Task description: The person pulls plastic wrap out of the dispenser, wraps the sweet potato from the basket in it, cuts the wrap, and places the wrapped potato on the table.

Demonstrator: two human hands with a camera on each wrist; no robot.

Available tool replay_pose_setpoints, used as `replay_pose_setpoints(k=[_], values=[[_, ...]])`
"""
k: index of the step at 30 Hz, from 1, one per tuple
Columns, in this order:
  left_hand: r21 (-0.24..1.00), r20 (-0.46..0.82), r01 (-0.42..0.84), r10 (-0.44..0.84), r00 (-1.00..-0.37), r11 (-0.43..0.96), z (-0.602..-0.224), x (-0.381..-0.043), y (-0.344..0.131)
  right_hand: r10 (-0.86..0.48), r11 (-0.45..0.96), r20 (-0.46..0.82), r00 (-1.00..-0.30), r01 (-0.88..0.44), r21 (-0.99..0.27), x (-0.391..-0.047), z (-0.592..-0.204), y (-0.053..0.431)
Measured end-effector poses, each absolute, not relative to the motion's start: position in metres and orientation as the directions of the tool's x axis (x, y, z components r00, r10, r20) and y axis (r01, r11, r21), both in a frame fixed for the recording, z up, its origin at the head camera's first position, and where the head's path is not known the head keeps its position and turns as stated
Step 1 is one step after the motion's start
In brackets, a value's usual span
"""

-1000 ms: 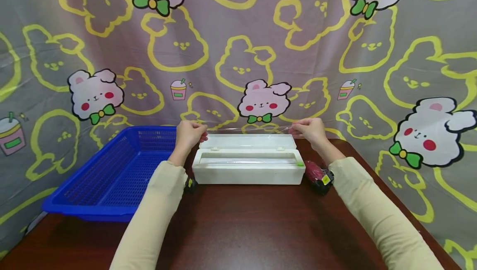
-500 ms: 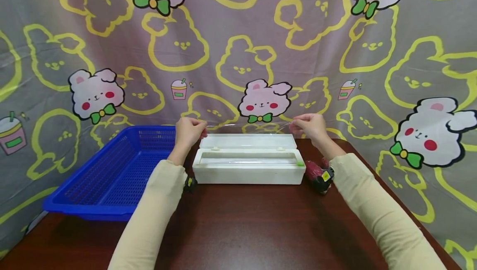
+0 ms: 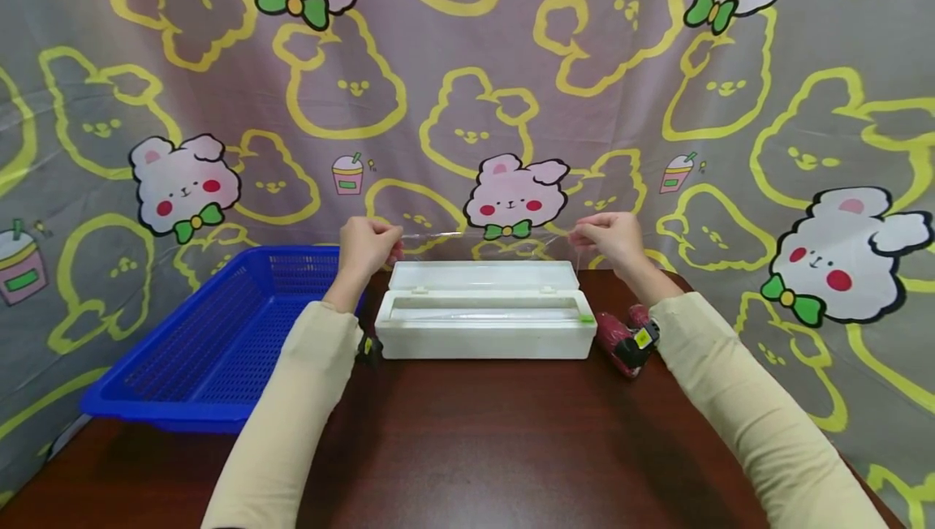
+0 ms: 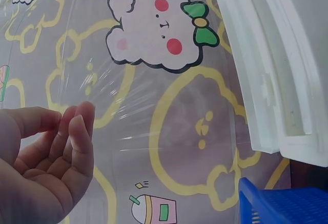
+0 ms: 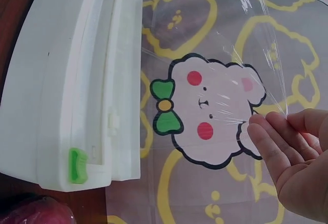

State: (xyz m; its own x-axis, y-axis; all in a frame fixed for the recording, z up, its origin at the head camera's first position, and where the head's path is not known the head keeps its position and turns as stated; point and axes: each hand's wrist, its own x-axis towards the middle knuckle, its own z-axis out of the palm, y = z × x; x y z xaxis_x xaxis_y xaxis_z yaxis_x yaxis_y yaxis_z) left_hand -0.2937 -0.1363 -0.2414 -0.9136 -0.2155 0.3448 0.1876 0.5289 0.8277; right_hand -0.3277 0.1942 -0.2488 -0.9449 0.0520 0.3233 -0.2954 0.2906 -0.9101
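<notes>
A sheet of clear cling film (image 3: 441, 234) stretches between both hands, above and behind a white cling film dispenser (image 3: 488, 342). My left hand (image 3: 367, 245) pinches the film's left corner between thumb and fingers. At the right corner, my right hand (image 3: 612, 242) does the same. Creases fan out from the fingertips across the film (image 4: 128, 96) in the left wrist view. The dispenser's lid (image 3: 484, 276) stands open at the back, and a pale roll (image 3: 482, 315) shows in its slot. A green slider (image 5: 78, 166) sits at the dispenser's right end.
A blue plastic basket (image 3: 171, 417) stands on the left of the dark wooden table (image 3: 467, 432). Right of the dispenser lies a red, shiny film-wrapped item (image 3: 608, 333), partly hidden by the wrist camera. A patterned cloth (image 3: 438, 42) hangs close behind.
Both hands have risen a little, and the top edge of the cling film has gone up with them. The dispenser and basket stay put.
</notes>
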Motion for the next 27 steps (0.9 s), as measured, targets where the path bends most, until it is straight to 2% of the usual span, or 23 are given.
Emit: replay_pose_setpoints(k=[12, 21, 27], values=[[0.796, 0.368, 0.206, -0.185, -0.911, 0.570, -0.226, -0.292, -0.137, 0.020, 0.227, 0.322, -0.947, -0.309, -0.923, -0.322, -0.233, 0.195], [0.806, 0.355, 0.202, -0.182, -0.917, 0.557, -0.215, -0.294, -0.136, -0.032, 0.269, 0.290, -0.957, -0.287, -0.919, -0.317, -0.219, 0.199], [0.820, 0.343, 0.202, -0.178, -0.922, 0.535, -0.211, -0.294, -0.136, -0.014, 0.278, 0.265, -0.964, -0.258, -0.925, -0.315, -0.211, 0.199]])
